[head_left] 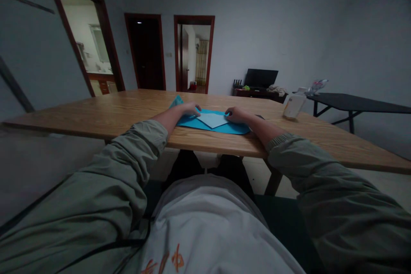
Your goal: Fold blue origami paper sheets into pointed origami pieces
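A light blue folded paper (212, 120), its point toward me, lies on a brighter blue sheet (239, 129) at the near side of the wooden table. My left hand (192, 109) is closed at the paper's left corner, thumb and fingers bent against it. At the right corner, my right hand (236, 114) pinches the paper with curled fingers. Just beyond my left wrist stands a folded teal paper piece (176, 101), partly hidden by the arm. A dark flat object (260, 116) shows in part behind my right wrist.
On the right of the wooden table (128, 105) stands a whitish translucent container (294, 105). Past it, a clear plastic item (317, 86) rests by a black folding table (362, 100). A dark screen (261, 78) stands on a low cabinet against the far wall.
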### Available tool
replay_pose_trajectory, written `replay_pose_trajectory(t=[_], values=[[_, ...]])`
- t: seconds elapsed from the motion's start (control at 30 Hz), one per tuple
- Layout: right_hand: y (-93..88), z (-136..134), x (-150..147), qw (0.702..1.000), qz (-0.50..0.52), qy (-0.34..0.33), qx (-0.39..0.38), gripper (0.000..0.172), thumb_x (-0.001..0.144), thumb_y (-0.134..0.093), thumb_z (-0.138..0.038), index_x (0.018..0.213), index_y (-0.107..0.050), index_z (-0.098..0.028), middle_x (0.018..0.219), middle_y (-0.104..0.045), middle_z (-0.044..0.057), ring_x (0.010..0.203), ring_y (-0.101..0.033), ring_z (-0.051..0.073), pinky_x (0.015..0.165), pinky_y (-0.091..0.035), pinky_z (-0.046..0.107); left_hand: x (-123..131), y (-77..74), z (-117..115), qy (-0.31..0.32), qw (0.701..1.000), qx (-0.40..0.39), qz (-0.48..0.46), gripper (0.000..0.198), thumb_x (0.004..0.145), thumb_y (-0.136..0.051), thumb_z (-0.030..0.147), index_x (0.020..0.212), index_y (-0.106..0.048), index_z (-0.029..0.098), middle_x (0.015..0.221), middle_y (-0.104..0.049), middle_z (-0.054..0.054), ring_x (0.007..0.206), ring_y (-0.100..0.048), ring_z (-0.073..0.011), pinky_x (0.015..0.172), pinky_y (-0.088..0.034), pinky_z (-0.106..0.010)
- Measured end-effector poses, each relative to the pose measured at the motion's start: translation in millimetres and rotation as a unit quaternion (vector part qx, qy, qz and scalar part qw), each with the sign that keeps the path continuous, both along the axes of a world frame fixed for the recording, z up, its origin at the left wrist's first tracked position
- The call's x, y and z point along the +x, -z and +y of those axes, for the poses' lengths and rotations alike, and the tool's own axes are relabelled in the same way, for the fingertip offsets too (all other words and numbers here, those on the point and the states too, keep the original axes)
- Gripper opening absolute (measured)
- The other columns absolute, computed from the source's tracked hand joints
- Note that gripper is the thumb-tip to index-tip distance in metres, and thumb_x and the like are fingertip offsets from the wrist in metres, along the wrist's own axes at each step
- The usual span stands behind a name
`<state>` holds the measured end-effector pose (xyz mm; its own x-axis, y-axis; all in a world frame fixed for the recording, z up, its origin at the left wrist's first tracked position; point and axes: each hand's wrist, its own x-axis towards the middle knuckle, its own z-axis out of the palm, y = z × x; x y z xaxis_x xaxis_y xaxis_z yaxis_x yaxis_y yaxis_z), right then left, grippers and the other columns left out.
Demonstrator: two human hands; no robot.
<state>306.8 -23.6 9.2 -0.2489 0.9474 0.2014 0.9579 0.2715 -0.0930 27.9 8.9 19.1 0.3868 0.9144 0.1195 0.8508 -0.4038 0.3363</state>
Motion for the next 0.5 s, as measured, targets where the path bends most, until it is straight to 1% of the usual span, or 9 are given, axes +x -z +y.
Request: replay_pose_trajectory(t=[0.13, 0.23, 0.33, 0.43, 0.5], values=[[-1.9, -1.7, -0.3, 1.000, 0.005, -0.008, -0.007, 0.041, 0.082, -0.063, -0.032, 0.120, -0.066, -0.019, 0.112, -0.068, 0.010, 0.091, -0.064, 0.021, 0.077, -0.048, 0.027, 1.2, -0.8, 2.6, 0.005, 1.000, -0.024, 0.004, 0.043, 0.072, -0.073, 0.027, 0.113, -0.070, 0.017, 0.111, -0.071, -0.010, 0.098, -0.064, -0.0215, 0.084, -0.048, -0.026], [-2.2, -1.3, 0.9, 1.000, 0.013, -0.003, -0.012, 0.041, 0.082, -0.062, -0.032, 0.120, -0.067, -0.019, 0.113, -0.068, 0.010, 0.090, -0.064, 0.022, 0.075, -0.048, 0.027, 1.5, -0.3, 2.9, 0.006, 0.999, -0.031, 0.005, 0.039, 0.073, -0.072, 0.028, 0.110, -0.071, 0.016, 0.113, -0.070, -0.010, 0.099, -0.064, -0.0217, 0.085, -0.048, -0.026], [-2.2, -1.3, 1.9, 1.000, 0.014, -0.003, -0.016, 0.041, 0.082, -0.063, -0.034, 0.120, -0.067, -0.018, 0.112, -0.068, 0.011, 0.089, -0.064, 0.022, 0.075, -0.048, 0.027, 1.7, -0.3, 1.2, 0.000, 1.000, -0.013, 0.019, 0.047, 0.072, -0.073, 0.038, 0.114, -0.070, 0.018, 0.117, -0.069, -0.010, 0.100, -0.064, -0.0225, 0.085, -0.048, -0.026], [-1.7, -0.7, 2.2, 1.000, 0.015, -0.002, -0.016, 0.041, 0.081, -0.064, -0.036, 0.120, -0.066, -0.020, 0.112, -0.068, 0.010, 0.087, -0.064, 0.021, 0.075, -0.048, 0.027, 2.2, -1.8, -0.9, -0.010, 0.999, -0.003, 0.036, 0.062, 0.066, -0.077, 0.051, 0.119, -0.067, 0.019, 0.120, -0.068, -0.011, 0.105, -0.063, -0.0248, 0.087, -0.048, -0.027], [-1.3, 0.8, 2.6, 1.000, 0.016, 0.002, -0.018, 0.042, 0.081, -0.065, -0.036, 0.120, -0.066, -0.021, 0.112, -0.068, 0.010, 0.087, -0.064, 0.021, 0.074, -0.048, 0.027, 2.3, -3.3, -2.0, -0.013, 0.999, -0.007, 0.038, 0.065, 0.062, -0.078, 0.054, 0.117, -0.068, 0.020, 0.120, -0.068, -0.011, 0.106, -0.063, -0.0253, 0.087, -0.047, -0.027]])
